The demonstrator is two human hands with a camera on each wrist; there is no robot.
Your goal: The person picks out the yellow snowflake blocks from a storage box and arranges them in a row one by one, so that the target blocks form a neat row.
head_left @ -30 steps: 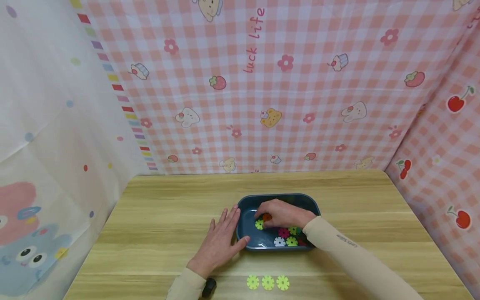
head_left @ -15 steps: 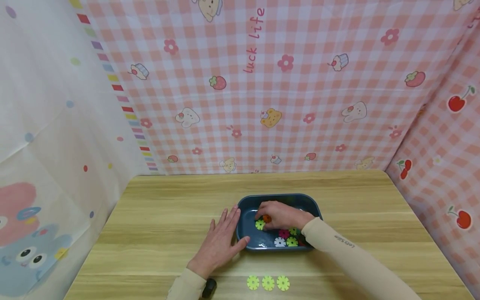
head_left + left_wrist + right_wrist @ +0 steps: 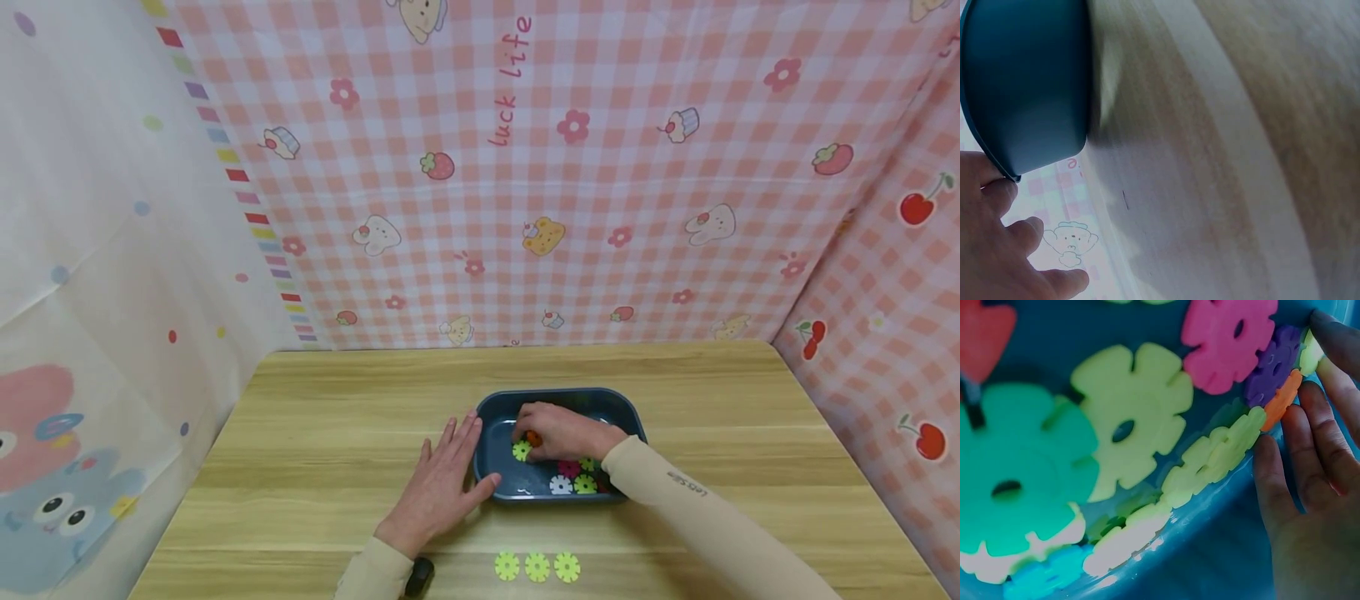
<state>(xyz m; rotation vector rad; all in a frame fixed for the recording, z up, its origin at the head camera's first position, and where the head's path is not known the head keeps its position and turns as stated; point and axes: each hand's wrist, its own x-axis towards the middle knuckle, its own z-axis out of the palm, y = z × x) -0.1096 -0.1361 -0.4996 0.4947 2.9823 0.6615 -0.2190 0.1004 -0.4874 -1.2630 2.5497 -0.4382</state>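
Note:
A dark blue tray [image 3: 517,498] holds several flat, notched plastic snowflake discs. My right hand [image 3: 566,432] reaches inside it, thumb and fingertips curled around a yellow-green snowflake disc [image 3: 521,451]. An orange snowflake disc [image 3: 1283,400] lies against the fingertips, beside a purple snowflake disc [image 3: 1272,365]. My left hand [image 3: 437,492] rests at the tray's left side, fingers extended and fingertips on the rim. Pink [image 3: 1230,337], teal [image 3: 1041,456] and white [image 3: 560,485] snowflake discs lie elsewhere in the tray. The right hand and forearm partly hide the contents in the head view.
Three yellow-green snowflake discs [image 3: 537,567] lie in a row on the wooden table [image 3: 337,433], in front of the tray. A small black object [image 3: 418,576] is by the left wrist. Patterned cloth [image 3: 480,192] hangs behind the table and at both sides.
My right hand shifts very slightly inside the tray, its fingers drawing a little closer around the discs. The left hand, tray and row of three discs stay put.

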